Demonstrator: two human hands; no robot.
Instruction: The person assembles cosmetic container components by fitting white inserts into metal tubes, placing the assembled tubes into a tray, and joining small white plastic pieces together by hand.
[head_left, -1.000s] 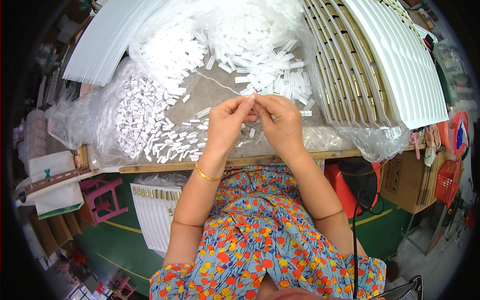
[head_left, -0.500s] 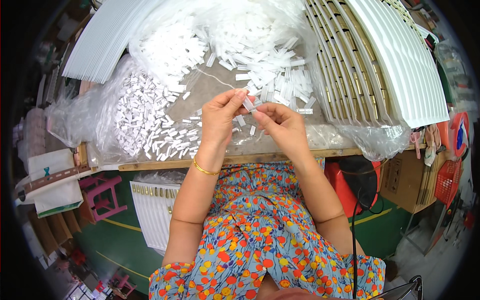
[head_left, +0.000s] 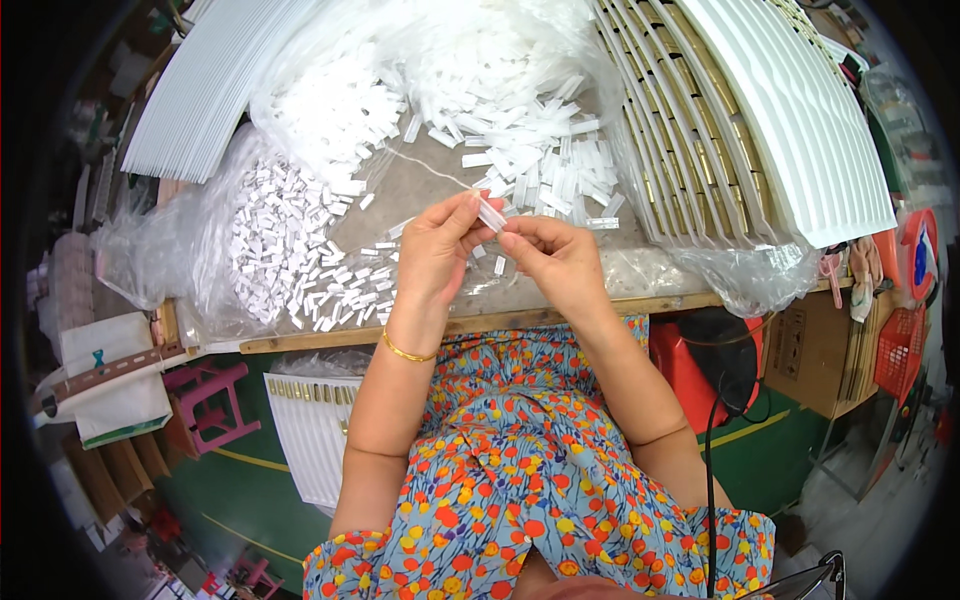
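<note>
Between my two hands, above the near part of the table, is a small clear plastic case (head_left: 490, 213), long and narrow and tilted. The thumb and fingers of my left hand (head_left: 436, 243) pinch its upper end. At its lower end, my right hand (head_left: 558, 262) closes thumb and forefinger on it. Whether something small sits inside the case is too fine to make out. Beyond my hands lies a heap of similar clear plastic cases (head_left: 565, 175). To the left spreads a pile of small white rectangular pieces (head_left: 275, 225), some scattered toward the table's front edge.
Clear plastic bags (head_left: 330, 100) of pieces cover the back of the table (head_left: 400, 185). White ridged trays holding gold-coloured parts (head_left: 700, 130) stand at the right, stacked white sheets (head_left: 205, 95) at the far left. A wooden strip (head_left: 340, 338) edges the front. Below left is a pink stool (head_left: 210, 405).
The case has turned more steeply between my fingers, and my right fingertips have come closer to my left ones. The whole view has shifted slightly.
</note>
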